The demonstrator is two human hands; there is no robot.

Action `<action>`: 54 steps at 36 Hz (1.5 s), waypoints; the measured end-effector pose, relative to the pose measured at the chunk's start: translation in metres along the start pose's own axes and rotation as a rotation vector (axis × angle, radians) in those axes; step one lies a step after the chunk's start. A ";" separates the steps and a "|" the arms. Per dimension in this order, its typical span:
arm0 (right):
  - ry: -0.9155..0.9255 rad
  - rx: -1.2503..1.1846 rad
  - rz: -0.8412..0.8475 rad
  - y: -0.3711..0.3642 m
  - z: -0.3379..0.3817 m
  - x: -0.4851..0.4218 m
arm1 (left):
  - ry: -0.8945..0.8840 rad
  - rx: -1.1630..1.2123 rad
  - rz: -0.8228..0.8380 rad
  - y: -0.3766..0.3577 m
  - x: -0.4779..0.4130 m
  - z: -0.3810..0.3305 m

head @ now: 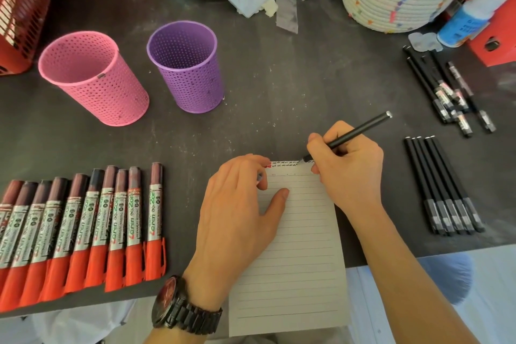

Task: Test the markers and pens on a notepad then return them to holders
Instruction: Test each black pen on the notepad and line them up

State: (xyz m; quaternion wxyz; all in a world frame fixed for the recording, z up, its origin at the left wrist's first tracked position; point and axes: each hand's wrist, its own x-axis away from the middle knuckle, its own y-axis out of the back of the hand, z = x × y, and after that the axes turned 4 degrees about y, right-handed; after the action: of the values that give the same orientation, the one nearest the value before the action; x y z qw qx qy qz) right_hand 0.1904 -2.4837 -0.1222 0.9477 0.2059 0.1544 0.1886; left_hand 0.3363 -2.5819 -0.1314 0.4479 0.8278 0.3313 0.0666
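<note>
1. The right hand (349, 167) has its grip clamped on a slim black pen (360, 131). The tip touches the top edge of a lined notepad (301, 246), beside a row of small red and black scribbles.
2. The left hand (237, 209) presses on the pad's upper left, thumb flat on the page. Its fingers bend over the corner, and I cannot tell whether that grip holds anything.
3. Risk: the tip sits so near the paper's edge that a stroke may run onto the dark tabletop (279, 78).
4. Risk: the pad's near end overhangs the tabletop, so it could slide or tilt if the left hand lifts.
5. Risk: the round markers (83, 226) lying side by side at the left could roll if nudged.
6. Materials: thin matte paper, a smooth hard pen barrel, and glossy marker labels above red caps.
7. A pink holder (92, 78) and a purple holder (190, 70) stand behind. They are perforated cylinders that look light enough to tip.
8. More black pens (444, 187) lie at the right.
</note>
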 end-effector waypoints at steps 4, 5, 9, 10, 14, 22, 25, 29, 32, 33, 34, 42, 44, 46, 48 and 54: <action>0.004 -0.001 -0.001 0.000 -0.001 -0.001 | 0.004 0.001 0.009 0.000 0.000 0.000; 0.010 -0.002 -0.008 0.000 0.000 0.000 | 0.005 0.002 0.008 0.000 0.000 0.000; 0.013 -0.038 -0.045 0.001 0.000 -0.001 | -0.003 0.020 -0.007 -0.001 0.000 0.001; 0.013 -0.053 -0.053 0.002 0.000 -0.002 | -0.002 0.021 -0.007 0.000 0.000 0.001; 0.008 -0.127 -0.091 0.004 0.002 0.000 | 0.024 0.024 0.003 0.000 0.001 0.000; -0.058 -0.430 -0.037 0.018 0.017 0.015 | -0.013 0.212 -0.026 0.012 0.005 -0.005; -0.100 -0.614 0.036 0.026 0.017 0.029 | -0.026 0.215 -0.060 0.014 0.007 -0.005; -0.099 -0.616 0.068 0.032 0.013 0.044 | -0.027 0.177 -0.060 0.014 0.006 -0.004; -0.086 -0.587 0.061 0.033 0.014 0.049 | -0.017 0.186 -0.021 0.013 0.005 -0.003; -0.085 -0.588 0.057 0.033 0.014 0.049 | -0.015 0.194 -0.014 0.013 0.005 -0.003; -0.083 -0.596 0.052 0.034 0.014 0.049 | -0.014 0.200 -0.011 0.013 0.005 -0.003; -0.036 -0.626 0.096 0.035 0.011 0.049 | -0.018 0.271 0.009 0.013 0.007 -0.001; -0.048 -0.679 0.102 0.035 0.010 0.049 | -0.014 0.270 0.001 0.013 0.006 -0.001; -0.056 -0.718 0.106 0.036 0.009 0.049 | -0.004 0.250 0.004 0.013 0.006 -0.001; -0.046 -0.716 0.117 0.036 0.009 0.049 | -0.005 0.234 0.010 0.014 0.006 0.000; -0.032 -0.696 0.127 0.035 0.009 0.050 | 0.010 0.202 0.066 0.015 0.007 -0.001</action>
State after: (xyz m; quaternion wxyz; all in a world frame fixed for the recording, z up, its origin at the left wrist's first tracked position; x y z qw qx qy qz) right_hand 0.2272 -2.4361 -0.1093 0.9498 -0.1172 0.0527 0.2852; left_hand 0.3493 -2.5828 -0.1205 0.3581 0.8788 0.3110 0.0518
